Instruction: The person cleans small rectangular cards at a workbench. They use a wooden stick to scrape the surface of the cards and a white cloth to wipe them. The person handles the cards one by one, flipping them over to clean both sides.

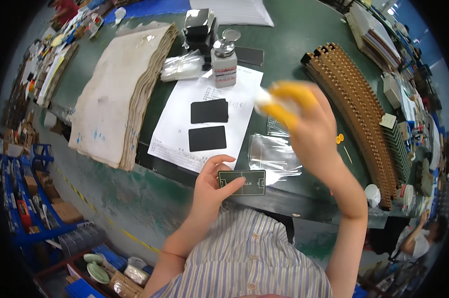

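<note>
My left hand (209,186) grips a dark green card (251,186) with white lines near the table's front edge, thumb across its face. My right hand (311,126) is raised over the table to the right, blurred by motion. Yellow covers, seemingly finger cots (294,92), sit on its fingers, which pinch a small white wad (262,99). Ahead of the left hand, a black card (207,138) and a small stack of black cards (208,111) lie on a printed paper sheet (172,134). Clear plastic sleeves (271,151) are spread below the right hand.
A pump bottle (224,69) with its metal lid raised stands on the sheet's far end. Bagged items (182,65) and a black stack (199,30) are beside it. A thick cardboard pile (112,94) lies left; a long slotted brown rack (353,99) curves along the right.
</note>
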Motion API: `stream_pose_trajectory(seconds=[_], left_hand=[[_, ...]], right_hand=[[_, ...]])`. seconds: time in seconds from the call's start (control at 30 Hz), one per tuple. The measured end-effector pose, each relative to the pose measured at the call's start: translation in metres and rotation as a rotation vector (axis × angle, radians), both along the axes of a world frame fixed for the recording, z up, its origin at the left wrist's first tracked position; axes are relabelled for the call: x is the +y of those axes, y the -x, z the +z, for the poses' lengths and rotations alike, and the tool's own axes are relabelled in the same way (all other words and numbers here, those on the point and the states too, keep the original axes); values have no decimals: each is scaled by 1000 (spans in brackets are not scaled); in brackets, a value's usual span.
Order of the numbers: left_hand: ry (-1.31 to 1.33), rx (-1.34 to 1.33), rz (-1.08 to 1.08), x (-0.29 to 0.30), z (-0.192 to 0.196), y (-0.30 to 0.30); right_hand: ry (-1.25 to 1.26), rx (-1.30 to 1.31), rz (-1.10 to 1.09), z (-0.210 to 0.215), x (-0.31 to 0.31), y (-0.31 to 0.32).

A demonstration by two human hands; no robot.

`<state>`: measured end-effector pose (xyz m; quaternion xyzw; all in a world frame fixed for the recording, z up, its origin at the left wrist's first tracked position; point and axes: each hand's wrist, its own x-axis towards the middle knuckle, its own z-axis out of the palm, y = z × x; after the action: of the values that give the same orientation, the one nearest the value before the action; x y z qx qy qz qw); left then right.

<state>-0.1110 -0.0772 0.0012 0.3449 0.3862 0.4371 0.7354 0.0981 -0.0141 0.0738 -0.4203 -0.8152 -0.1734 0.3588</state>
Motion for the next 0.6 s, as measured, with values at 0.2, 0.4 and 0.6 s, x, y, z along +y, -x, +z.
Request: stream_pose_trajectory(seconds=[0.2,0.4,0.6], left_hand=[[50,11,-93,1,8,-9],[10,18,-187,-6,9,-24],[100,6,-130,-12,25,-21]], right_hand=[[132,-157,70,-13,-95,-17],[164,-166,72,-26,-109,-18],[112,-217,44,-31,-117,-31]])
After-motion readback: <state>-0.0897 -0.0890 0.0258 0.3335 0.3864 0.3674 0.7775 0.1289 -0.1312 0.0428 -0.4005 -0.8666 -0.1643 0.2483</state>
